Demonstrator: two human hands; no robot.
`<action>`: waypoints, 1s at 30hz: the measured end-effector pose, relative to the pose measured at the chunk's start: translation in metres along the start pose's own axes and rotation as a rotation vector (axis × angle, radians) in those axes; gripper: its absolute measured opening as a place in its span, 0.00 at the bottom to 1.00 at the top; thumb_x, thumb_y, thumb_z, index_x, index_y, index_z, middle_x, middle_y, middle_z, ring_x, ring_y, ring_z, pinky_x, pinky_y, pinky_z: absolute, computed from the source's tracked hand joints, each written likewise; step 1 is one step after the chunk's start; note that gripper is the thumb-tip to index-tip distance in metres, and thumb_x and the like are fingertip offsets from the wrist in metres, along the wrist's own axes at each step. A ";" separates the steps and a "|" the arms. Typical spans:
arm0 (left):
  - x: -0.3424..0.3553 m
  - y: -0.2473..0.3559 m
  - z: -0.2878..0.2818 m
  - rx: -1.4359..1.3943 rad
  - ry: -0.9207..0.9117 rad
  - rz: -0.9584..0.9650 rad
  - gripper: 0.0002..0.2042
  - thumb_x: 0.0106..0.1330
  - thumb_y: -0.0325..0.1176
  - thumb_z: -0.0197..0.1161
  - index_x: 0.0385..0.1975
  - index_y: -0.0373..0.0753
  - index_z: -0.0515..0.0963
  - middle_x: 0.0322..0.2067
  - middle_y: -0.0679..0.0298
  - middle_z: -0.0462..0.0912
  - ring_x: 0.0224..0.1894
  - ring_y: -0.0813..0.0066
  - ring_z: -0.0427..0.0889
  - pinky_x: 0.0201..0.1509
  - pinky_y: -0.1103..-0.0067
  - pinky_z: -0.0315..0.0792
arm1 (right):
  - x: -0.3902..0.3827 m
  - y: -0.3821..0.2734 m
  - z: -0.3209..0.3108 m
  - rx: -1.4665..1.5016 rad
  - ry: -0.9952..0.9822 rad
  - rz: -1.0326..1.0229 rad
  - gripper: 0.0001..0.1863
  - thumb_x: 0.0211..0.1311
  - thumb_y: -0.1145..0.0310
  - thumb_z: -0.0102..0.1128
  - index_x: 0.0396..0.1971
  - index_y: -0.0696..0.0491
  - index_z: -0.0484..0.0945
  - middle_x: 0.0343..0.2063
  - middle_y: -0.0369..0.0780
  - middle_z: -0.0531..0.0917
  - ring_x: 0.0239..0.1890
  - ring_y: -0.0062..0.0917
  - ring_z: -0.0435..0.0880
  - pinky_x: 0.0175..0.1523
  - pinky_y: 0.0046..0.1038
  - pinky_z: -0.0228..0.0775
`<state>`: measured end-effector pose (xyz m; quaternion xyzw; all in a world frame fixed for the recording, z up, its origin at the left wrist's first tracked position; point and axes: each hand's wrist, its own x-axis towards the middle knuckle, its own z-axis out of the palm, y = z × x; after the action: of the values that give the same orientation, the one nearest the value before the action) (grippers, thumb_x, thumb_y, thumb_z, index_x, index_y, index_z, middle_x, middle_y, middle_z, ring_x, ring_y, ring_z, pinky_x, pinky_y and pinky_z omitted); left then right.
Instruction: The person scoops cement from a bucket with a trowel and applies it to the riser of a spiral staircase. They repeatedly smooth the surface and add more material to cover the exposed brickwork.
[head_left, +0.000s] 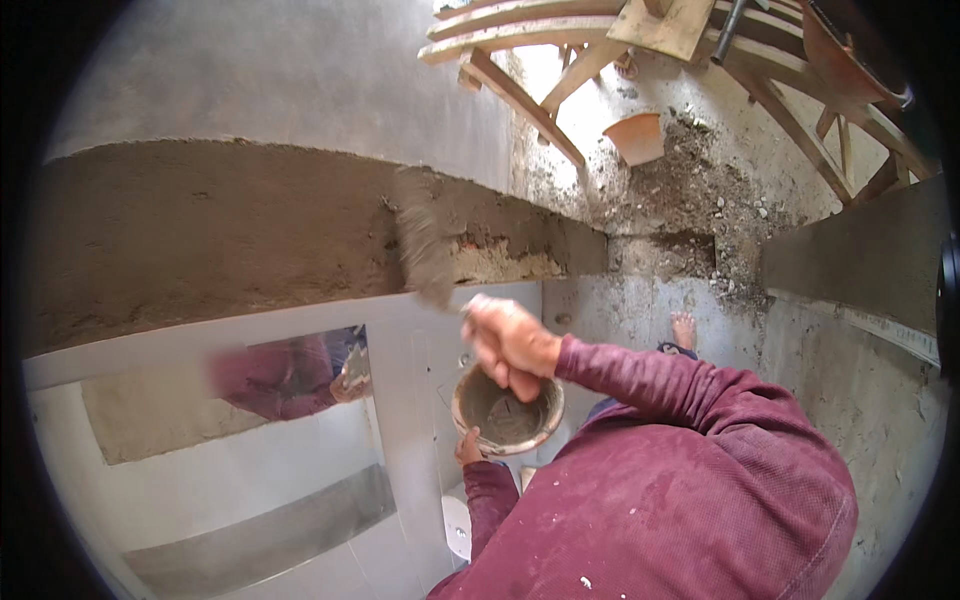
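My right hand (510, 340) is closed on a trowel (428, 250), whose blade is smeared by motion. The blade lies against a wall band of dark grey-brown mortar (220, 230). Just right of it, a rough pale patch (505, 262) shows through the mortar. Under my right hand is a round bucket (541, 436) with wet grey mortar inside. My left hand (468, 447) grips its rim at the left, its fingers curled over the edge.
Below the band are white tiles and a mirror (300, 430) reflecting a maroon sleeve. A wooden scaffold (530, 35) stands at the back, with an orange tub (636, 138) and mortar rubble (690, 190) on the floor. A bare foot (684, 330) shows at the right.
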<state>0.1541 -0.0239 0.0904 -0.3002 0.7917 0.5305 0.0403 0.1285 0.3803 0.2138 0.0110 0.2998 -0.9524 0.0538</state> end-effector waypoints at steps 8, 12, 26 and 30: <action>-0.018 -0.017 -0.024 -0.238 0.025 -0.137 0.20 0.50 0.29 0.65 0.43 0.29 0.74 0.41 0.55 0.79 0.42 0.60 0.80 0.47 0.68 0.77 | 0.049 0.025 -0.012 0.171 0.029 0.056 0.25 0.69 0.44 0.36 0.29 0.53 0.68 0.13 0.33 0.68 0.11 0.18 0.69 0.14 0.29 0.66; -0.025 -0.026 -0.034 -0.204 0.019 -0.226 0.20 0.51 0.28 0.64 0.45 0.27 0.74 0.42 0.53 0.79 0.42 0.57 0.80 0.48 0.66 0.77 | 0.060 0.046 -0.010 -0.288 0.226 -0.326 0.26 0.70 0.47 0.38 0.34 0.57 0.70 0.13 0.36 0.71 0.09 0.21 0.72 0.14 0.28 0.67; -0.047 -0.013 -0.023 -0.146 0.010 -0.295 0.20 0.55 0.31 0.63 0.48 0.31 0.72 0.45 0.57 0.77 0.47 0.61 0.78 0.52 0.66 0.74 | 0.062 0.088 -0.059 0.712 0.280 0.254 0.29 0.68 0.39 0.30 0.29 0.50 0.67 0.13 0.33 0.67 0.12 0.20 0.66 0.17 0.28 0.64; -0.030 -0.023 -0.029 -0.184 0.039 -0.266 0.21 0.51 0.31 0.66 0.45 0.30 0.73 0.41 0.56 0.78 0.42 0.60 0.80 0.45 0.65 0.77 | 0.060 0.024 0.014 0.243 0.157 0.053 0.24 0.71 0.46 0.33 0.27 0.50 0.68 0.15 0.34 0.71 0.12 0.20 0.69 0.17 0.30 0.67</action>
<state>0.1982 -0.0422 0.0959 -0.4151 0.6937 0.5848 0.0671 0.0712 0.3470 0.2088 0.0998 0.1852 -0.9762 0.0535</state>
